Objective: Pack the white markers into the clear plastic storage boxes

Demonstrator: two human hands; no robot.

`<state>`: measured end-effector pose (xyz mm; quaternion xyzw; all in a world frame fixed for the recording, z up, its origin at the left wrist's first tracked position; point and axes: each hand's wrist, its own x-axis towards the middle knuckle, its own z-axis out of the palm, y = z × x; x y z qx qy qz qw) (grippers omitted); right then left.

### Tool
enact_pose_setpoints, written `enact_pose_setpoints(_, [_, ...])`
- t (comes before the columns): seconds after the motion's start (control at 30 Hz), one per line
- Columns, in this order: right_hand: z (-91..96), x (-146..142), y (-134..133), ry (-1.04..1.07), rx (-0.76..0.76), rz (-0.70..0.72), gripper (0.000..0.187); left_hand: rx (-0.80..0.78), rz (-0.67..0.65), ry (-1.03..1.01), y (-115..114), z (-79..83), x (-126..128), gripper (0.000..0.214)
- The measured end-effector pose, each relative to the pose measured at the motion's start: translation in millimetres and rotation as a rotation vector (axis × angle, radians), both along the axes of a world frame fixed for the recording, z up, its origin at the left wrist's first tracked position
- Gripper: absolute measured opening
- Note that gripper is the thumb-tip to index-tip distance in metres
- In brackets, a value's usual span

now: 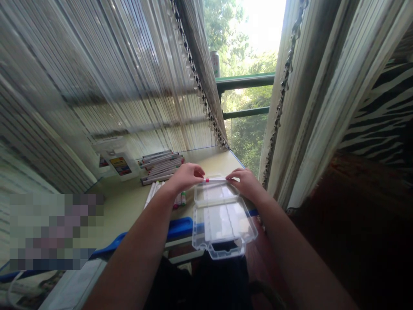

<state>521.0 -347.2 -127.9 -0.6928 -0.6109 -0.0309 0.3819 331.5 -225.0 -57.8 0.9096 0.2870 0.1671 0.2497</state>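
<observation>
Closest to my remote lens, the wearer's dark-clad legs (209, 284) are showing beneath a clear, open case (232, 215), its handled half jutting past the blue edge of the table (122, 206). Just beyond, I am watching two bare hands working over the far half of the case: the left hand (190, 173) is pinching a white marker (215, 180) by its red-banded end, while the right hand (244, 181) is gripping the opposite end in its fingertips. The marker is spanning the gap between them, running crosswise above the case. To the left, loose white pens (155, 189) are lying partly hidden behind the left forearm, and a larger pile (164, 165) is resting farther back, beside a clear packet (120, 165). Behind, striped curtains (112, 64) are hanging around a bright opening, where a green railing (248, 81) is crossing before sunlit trees (251, 137).
</observation>
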Motion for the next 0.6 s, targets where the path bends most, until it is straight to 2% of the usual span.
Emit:
enact_pose_setpoints(0.2, [-1.8, -1.3, 0.8, -0.035, 0.038, -0.019, 0.011, 0.122, -0.01, 0.139, -0.9, -2.8, -0.1, 0.019])
enact_pose_setpoints(0.6, [0.4, -0.7, 2.3, -0.057, 0.01, -0.019, 0.012, 0.191, -0.012, 0.283, -1.6, -1.2, 4.3, 0.016])
